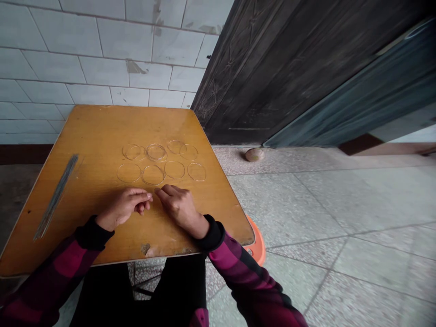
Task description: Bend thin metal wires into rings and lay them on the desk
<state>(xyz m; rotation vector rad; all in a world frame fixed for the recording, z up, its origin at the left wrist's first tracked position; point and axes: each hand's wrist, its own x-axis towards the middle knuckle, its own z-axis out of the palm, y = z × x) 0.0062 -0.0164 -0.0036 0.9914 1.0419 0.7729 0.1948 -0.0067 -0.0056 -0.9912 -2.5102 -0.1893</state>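
My left hand (126,206) is over the wooden table with its fingers curled and thumb and forefinger close together. Just right of it is my right hand (179,205), closed, knuckles up, its fingertips facing the left hand's across a small gap. Both seem to pinch something too thin to make out. Directly beyond the hands, several thin wire rings (164,176) lie flat in two rough rows, some overlapping. To the left of my left hand, a bundle of straight, thin grey wires (56,197) lies lengthwise on the table.
The yellow-brown table (102,125) has a chipped front edge and meets a white tiled wall (105,70). A dark door (259,77) stands at the right. An orange stool (259,247) shows beneath the right corner. A rounded stone-like object (255,155) sits on the floor.
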